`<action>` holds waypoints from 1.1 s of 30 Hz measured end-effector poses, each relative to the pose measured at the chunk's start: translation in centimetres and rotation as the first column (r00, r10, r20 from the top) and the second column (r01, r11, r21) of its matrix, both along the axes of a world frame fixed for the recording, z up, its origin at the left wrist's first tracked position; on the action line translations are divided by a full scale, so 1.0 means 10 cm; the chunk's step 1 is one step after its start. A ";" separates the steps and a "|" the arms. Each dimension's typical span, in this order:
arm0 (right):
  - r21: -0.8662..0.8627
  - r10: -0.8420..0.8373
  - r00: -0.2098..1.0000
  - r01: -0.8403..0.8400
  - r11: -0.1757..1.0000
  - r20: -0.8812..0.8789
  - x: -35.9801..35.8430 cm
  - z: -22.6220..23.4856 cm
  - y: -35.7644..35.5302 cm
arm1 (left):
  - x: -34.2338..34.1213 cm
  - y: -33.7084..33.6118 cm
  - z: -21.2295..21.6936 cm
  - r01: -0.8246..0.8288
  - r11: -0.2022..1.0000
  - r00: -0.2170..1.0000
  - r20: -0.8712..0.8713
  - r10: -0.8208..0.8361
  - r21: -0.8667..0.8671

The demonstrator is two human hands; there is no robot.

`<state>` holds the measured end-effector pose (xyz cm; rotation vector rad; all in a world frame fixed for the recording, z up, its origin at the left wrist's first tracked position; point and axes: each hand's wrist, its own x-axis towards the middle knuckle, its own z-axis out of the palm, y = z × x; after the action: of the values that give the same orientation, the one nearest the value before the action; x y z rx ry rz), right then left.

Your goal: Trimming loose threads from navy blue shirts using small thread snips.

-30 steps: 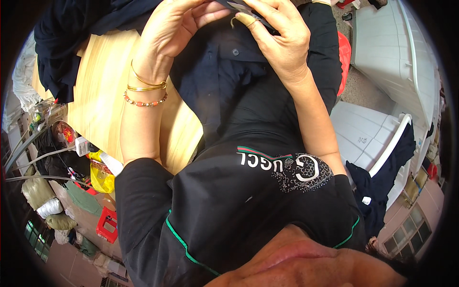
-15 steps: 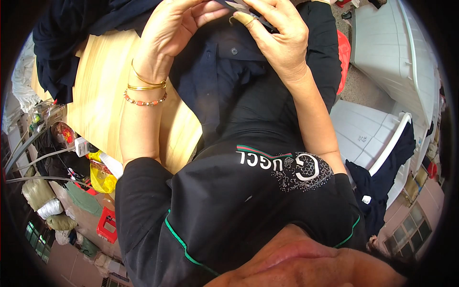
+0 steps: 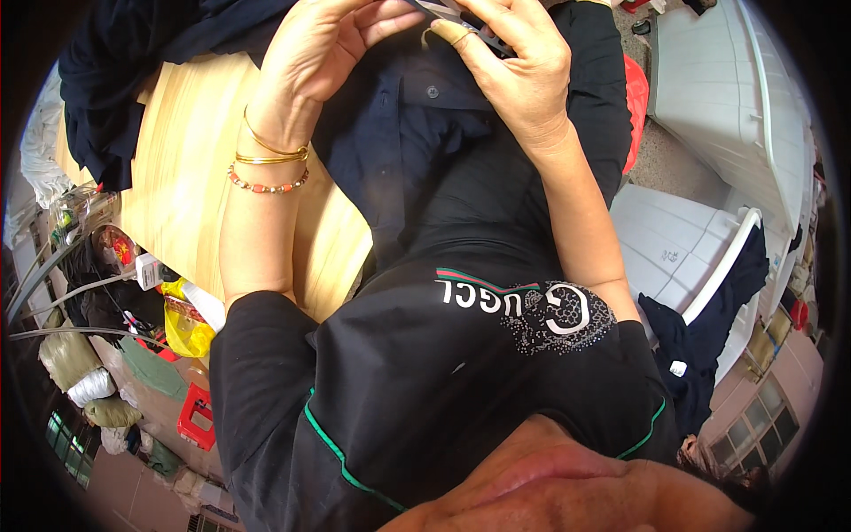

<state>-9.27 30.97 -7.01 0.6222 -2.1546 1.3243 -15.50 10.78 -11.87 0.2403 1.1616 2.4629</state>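
Note:
A dark navy buttoned garment (image 3: pixel 381 142) hangs over my lap and the table edge, one round button showing. At the upper edge of the picture my left hand (image 3: pixel 332 44) pinches a fold of this cloth; its fingertips are partly cut off. Close beside it, my right hand (image 3: pixel 523 66) is closed around small thread snips (image 3: pixel 448 12) with a metal blade and dark handle, largely hidden by the fingers. The right thumb wears a tan covering. Blade and cloth lie close together; whether they touch I cannot tell.
Under the garment is a pale wooden table (image 3: pixel 191 151), with a heap of navy cloth (image 3: pixel 111 97) at its far left. Large white plastic bins (image 3: pixel 722 97) stand on the right, navy cloth (image 3: pixel 700 337) draped over one. Cables, a white plug (image 3: pixel 149 271) and a yellow bag (image 3: pixel 186 328) are at left.
Both hands keep nearly the same place and grip. The whole view has shifted very slightly.

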 end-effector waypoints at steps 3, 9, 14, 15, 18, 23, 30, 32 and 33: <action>0.013 -0.004 1.000 0.003 1.000 0.019 0.00 0.01 0.00 | -0.01 0.00 -0.01 0.000 1.000 1.000 -0.017 0.000 -0.005; 0.003 0.008 1.000 -0.008 1.000 0.011 -0.01 0.03 -0.03 | 0.01 -0.02 -0.01 -0.013 1.000 1.000 -0.020 0.013 -0.015; 0.022 0.011 1.000 -0.011 1.000 0.008 -0.02 0.04 -0.01 | 0.04 0.04 0.06 0.013 0.999 0.999 -0.046 -0.015 -0.042; 0.037 0.014 1.000 -0.015 0.999 0.011 -0.02 0.04 0.00 | 0.06 0.11 0.09 0.126 0.970 0.990 -0.091 -0.109 0.207; -0.247 0.114 0.934 -0.206 0.947 -0.339 -0.25 -0.33 0.07 | 0.05 -0.02 0.06 0.161 0.972 0.987 -0.050 -0.154 0.174; -0.078 -0.103 0.995 0.102 0.992 -0.002 0.12 -0.15 0.35 | 0.13 0.04 0.23 -0.041 0.989 0.989 0.138 0.061 -0.145; -0.084 -0.228 0.970 0.236 0.968 0.086 0.26 -0.50 1.05 | -0.02 -0.51 -0.20 -0.011 0.976 0.996 0.087 0.030 -0.217; -0.010 -0.339 0.922 0.347 0.938 0.189 0.39 -0.53 1.28 | -0.05 -0.43 -0.19 -0.011 0.978 0.994 0.102 0.033 -0.207; -0.003 -0.376 0.910 0.382 0.924 0.177 0.44 -0.58 1.39 | -0.03 -0.36 -0.14 -0.011 0.978 0.993 0.113 0.035 -0.208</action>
<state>-4.88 44.87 -12.80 0.0603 -2.2361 1.2342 -15.85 7.21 -13.24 0.0226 1.3641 2.3182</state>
